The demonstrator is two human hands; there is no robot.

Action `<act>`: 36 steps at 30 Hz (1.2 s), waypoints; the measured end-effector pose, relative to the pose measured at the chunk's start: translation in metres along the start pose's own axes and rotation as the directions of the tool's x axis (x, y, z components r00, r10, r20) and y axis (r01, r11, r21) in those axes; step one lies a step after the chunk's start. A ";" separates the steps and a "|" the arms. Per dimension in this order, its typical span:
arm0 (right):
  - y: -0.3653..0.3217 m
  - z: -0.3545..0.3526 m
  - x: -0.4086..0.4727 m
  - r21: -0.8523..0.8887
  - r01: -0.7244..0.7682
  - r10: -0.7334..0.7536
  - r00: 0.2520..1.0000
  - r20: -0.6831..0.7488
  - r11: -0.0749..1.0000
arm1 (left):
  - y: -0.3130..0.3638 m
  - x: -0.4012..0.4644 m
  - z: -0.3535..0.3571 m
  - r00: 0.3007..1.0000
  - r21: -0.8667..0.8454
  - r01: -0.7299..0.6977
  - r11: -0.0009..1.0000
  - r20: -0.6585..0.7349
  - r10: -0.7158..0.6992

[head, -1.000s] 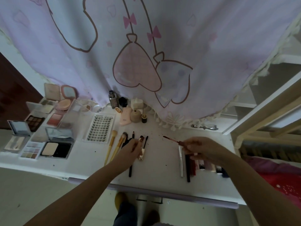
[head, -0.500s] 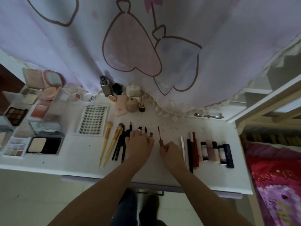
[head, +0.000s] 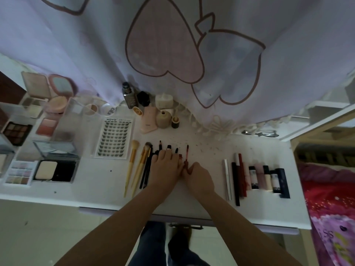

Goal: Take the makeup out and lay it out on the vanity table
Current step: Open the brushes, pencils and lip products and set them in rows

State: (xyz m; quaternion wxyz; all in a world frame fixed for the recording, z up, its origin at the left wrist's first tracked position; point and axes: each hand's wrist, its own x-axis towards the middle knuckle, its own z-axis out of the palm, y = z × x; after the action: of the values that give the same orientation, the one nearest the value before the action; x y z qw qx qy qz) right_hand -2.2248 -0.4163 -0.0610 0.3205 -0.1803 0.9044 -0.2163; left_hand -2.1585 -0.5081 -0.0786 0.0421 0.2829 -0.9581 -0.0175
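On the white vanity table (head: 211, 204) my right hand (head: 197, 177) grips the base of a thin dark red lip wand (head: 187, 154) that points away from me and lies on or just above the surface. My left hand (head: 165, 166) rests palm down over several dark brushes and pencils (head: 148, 166), touching my right hand. What its fingers hold is hidden. Two yellow-handled brushes (head: 134, 166) lie left of it. A row of lipsticks and tubes (head: 257, 177) lies to the right.
Open palettes and compacts (head: 55, 169) fill the table's left side, beside a false-lash card (head: 115, 139). Bottles and small jars (head: 149, 110) stand at the back under a hanging pale curtain (head: 172, 45). A bed with a red cover (head: 330, 208) borders the right edge.
My right hand carried the lip wand from the right side of the table to the middle, beside my left hand, and turned it to point away. The view has tilted down.
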 end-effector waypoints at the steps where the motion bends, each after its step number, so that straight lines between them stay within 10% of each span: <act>1: -0.001 0.000 0.000 -0.023 0.005 -0.005 1.000 0.005 1.000 | -0.001 0.000 0.000 1.000 -0.008 -0.002 1.000 -0.016 0.002; 14: 0.025 -0.074 0.013 -0.034 0.058 -0.063 0.987 -0.149 0.998 | 0.025 0.001 -0.019 0.992 -0.154 -0.124 0.980 -0.046 0.118; 24: 0.037 -0.096 0.049 -0.458 0.045 -0.024 0.998 0.052 0.888 | 0.124 -0.002 -0.009 0.896 -0.185 -0.123 0.975 0.401 0.189; 36: 0.007 -0.140 0.008 0.029 0.070 -0.074 0.981 0.178 0.997 | 0.060 -0.004 -0.049 0.942 -0.517 0.086 0.851 0.321 0.099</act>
State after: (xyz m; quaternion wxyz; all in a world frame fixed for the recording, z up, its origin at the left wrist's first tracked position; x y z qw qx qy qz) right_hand -2.3241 -0.3755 0.0295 0.3945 -0.2282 0.8623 -0.2208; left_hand -2.1830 -0.4565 -0.0266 -0.0462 0.2501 -0.9106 -0.3257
